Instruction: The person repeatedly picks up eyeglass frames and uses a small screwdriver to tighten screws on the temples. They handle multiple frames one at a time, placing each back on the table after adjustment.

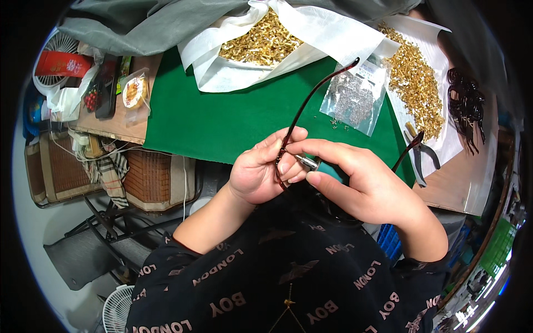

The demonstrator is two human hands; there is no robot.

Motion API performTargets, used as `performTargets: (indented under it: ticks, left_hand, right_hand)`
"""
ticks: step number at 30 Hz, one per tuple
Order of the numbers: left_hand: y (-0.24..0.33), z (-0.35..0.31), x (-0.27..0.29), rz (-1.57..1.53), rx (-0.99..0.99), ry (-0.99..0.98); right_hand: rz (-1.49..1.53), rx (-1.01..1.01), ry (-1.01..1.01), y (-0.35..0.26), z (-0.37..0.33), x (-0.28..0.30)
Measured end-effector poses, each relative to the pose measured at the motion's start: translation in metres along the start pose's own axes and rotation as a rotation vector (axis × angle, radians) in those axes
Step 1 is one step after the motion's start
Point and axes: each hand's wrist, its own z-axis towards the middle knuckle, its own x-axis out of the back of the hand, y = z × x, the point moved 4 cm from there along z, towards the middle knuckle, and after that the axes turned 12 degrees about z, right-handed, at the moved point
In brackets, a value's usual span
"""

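Observation:
My left hand (258, 166) is closed on a dark brown eyeglass frame (300, 111), pinching it near the hinge end of one long temple that reaches up over the green cloth. The other temple (409, 150) shows beyond my right wrist. In my right hand (361, 180) is a screwdriver (330, 170) with a teal handle and a metal shaft. Its shaft points left at the frame beside my left fingers; the tip's exact contact is hidden. The front of the frame is mostly hidden against my dark shirt.
A green cloth (183, 111) covers the table. White wraps hold heaps of small gold metal pieces (261, 41) (413, 83). A clear bag of tiny silver parts (352, 97), pliers (420, 158) and dark temples (465, 105) lie right. A phone (106, 89) and fan (53, 66) are left.

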Motion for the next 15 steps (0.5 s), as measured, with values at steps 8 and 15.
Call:
performTargets:
  ticks: [8, 15]
  left_hand:
    - [0.0001, 0.0028, -0.0033, 0.036, -0.035, 0.001]
    - [0.0001, -0.0022, -0.0019, -0.055, -0.023, 0.03]
  right_hand:
    - [0.012, 0.04, 0.065, -0.0037, 0.0015, 0.003]
    - [-0.025, -0.016, 0.021, 0.001, 0.0025, 0.0008]
